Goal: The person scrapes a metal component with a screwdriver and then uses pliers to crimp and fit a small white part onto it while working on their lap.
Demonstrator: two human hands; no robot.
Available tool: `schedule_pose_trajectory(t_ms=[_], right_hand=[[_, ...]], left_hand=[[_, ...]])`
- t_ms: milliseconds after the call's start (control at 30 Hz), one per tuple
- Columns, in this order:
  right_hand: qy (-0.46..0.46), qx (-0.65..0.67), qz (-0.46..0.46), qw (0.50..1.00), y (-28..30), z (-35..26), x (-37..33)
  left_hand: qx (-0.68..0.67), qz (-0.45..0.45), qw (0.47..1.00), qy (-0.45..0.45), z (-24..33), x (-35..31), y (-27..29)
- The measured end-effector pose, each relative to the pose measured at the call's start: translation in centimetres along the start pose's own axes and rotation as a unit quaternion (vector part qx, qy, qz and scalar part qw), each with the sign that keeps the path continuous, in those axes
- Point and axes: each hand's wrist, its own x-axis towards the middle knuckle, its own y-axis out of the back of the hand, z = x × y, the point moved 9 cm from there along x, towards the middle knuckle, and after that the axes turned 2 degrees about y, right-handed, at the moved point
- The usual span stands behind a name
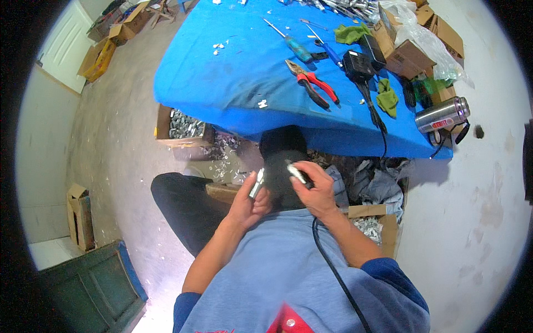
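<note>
Over my lap, my left hand (251, 205) is closed on a small, narrow silver-white metal piece (257, 184), which sticks up past the thumb. A short way to the right, my right hand (316, 188) pinches another small whitish piece (296, 173), its end pointing up and left. Something dark shows beside that piece under the fingers; I cannot make out what it is. The two pieces are apart from each other. Both hands are in front of the blue-covered table (211, 83), below its near edge.
On the table lie red-handled pliers (315, 84), a teal screwdriver (297, 49), a blue screwdriver (328, 51), a black power adapter (358, 65) and a steel flask (442, 115). Below, a carton of metal parts (186, 126) stands left, another carton (388, 233) right. A black cable (333, 266) crosses my shirt.
</note>
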Motion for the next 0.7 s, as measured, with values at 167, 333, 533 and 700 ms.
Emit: schedule_pose_trajectory(t_ms=[167, 333, 533, 700], right_hand=[[-0.067, -0.178, 0.104, 0.976, 9.4, 5.5, -7.7], [-0.217, -0.390, 0.123, 0.887, 18.7, 14.4, -21.4], [-0.330, -0.216, 0.188, 0.899, 18.8, 17.2, -24.8], [-0.239, 0.146, 0.063, 0.958, 6.2, 8.3, -9.1]], left_hand=[[-0.005, -0.015, 0.999, 0.031, -1.2, 0.9, -1.0], [0.036, -0.045, 0.997, 0.054, -2.5, 1.6, -2.5], [0.056, -0.068, 0.993, 0.081, -3.4, 1.9, -3.9], [0.026, -0.075, 0.994, 0.076, -3.4, 1.6, -4.3]])
